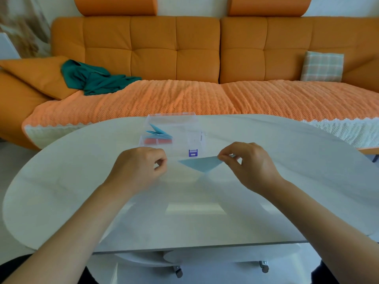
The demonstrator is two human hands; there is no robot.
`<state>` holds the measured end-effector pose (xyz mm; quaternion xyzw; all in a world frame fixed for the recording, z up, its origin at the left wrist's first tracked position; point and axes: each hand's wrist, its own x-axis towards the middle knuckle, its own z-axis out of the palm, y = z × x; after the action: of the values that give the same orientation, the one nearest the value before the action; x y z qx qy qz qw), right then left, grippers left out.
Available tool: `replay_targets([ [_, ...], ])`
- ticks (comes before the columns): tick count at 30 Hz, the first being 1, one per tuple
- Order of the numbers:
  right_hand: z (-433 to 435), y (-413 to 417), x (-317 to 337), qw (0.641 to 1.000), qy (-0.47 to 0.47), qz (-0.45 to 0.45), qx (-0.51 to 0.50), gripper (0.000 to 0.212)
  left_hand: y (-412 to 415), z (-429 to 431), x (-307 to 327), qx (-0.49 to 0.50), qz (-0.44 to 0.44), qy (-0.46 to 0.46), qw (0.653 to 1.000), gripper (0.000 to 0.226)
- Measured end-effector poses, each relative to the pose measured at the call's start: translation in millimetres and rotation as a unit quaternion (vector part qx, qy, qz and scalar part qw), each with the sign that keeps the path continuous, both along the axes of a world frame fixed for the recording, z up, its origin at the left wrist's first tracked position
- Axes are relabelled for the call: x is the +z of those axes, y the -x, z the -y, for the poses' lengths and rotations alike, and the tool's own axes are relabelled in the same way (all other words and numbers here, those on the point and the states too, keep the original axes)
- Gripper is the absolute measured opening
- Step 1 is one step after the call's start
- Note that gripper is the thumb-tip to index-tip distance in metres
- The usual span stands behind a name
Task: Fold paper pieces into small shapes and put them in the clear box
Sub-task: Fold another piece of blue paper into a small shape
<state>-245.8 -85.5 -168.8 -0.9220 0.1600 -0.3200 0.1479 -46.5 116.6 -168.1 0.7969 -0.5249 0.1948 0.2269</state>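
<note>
A light blue paper triangle hangs just above the white table, point down. My right hand pinches its right corner between thumb and fingers. My left hand hovers to the left of the paper with its fingers curled, holding nothing and apart from the sheet. Behind them stands the clear box, lid up. In its left part lie folded blue paper shapes and an orange piece.
A small purple-and-white label shows on the box's near side. An orange sofa with a green cloth and a checked cushion runs behind the table. The table's near edge is just below my forearms.
</note>
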Motion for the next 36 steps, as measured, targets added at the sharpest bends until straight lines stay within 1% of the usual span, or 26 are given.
replay_targets([
  [2,0,0,3,0.997,-0.073,-0.023,0.011,0.008,2,0,1,0.012,-0.043,0.010,0.999,0.010],
  [4,-3,-1,8,0.986,-0.145,-0.057,0.055,0.013,11,1,6,0.002,-0.145,0.039,0.989,0.012],
  [6,-8,-2,11,0.973,-0.185,-0.089,0.106,0.016,23,3,10,-0.038,-0.266,0.048,0.962,0.013],
  [8,-13,-3,12,0.962,-0.204,-0.107,0.144,0.018,35,5,13,-0.093,-0.354,0.010,0.931,0.016],
  [9,-15,-4,13,0.958,-0.215,-0.108,0.155,0.019,41,6,13,-0.112,-0.383,-0.018,0.917,0.019],
  [11,-18,-5,13,0.951,-0.243,-0.095,0.168,0.020,48,9,10,-0.126,-0.419,-0.062,0.897,0.014],
  [14,-22,-8,15,0.943,-0.282,-0.064,0.166,0.032,55,14,6,-0.116,-0.461,-0.076,0.876,0.011],
  [16,-24,-10,13,0.951,-0.273,-0.036,0.141,0.043,56,15,6,-0.095,-0.505,-0.050,0.856,0.011],
  [18,-25,-8,11,0.963,-0.238,-0.018,0.127,0.050,55,16,6,-0.059,-0.545,-0.011,0.836,0.011],
  [20,-27,-4,13,0.973,-0.182,-0.012,0.140,0.048,55,16,6,-0.029,-0.575,0.019,0.818,0.011],
  [23,-31,1,13,0.977,-0.068,-0.022,0.199,0.050,56,18,5,-0.007,-0.631,0.052,0.774,0.014],
  [24,-32,0,11,0.978,-0.031,-0.035,0.204,0.049,56,18,5,-0.004,-0.650,0.059,0.758,0.013],
  [26,-34,-3,5,0.982,0.042,-0.052,0.177,0.040,60,19,5,-0.007,-0.682,0.068,0.728,0.017],
  [28,-34,-6,-2,0.984,0.090,-0.030,0.149,0.026,63,19,5,-0.015,-0.699,0.066,0.711,0.022],
  [31,-32,-8,-5,0.986,0.088,0.009,0.142,0.013,64,20,3,-0.027,-0.712,0.066,0.699,0.020],
  [33,-30,-8,-4,0.988,0.043,0.021,0.148,0.012,62,20,3,-0.033,-0.713,0.082,0.695,0.018],
  [36,-30,-7,-1,0.987,-0.039,0.019,0.155,0.017,59,20,4,-0.052,-0.721,0.122,0.680,0.019],
])
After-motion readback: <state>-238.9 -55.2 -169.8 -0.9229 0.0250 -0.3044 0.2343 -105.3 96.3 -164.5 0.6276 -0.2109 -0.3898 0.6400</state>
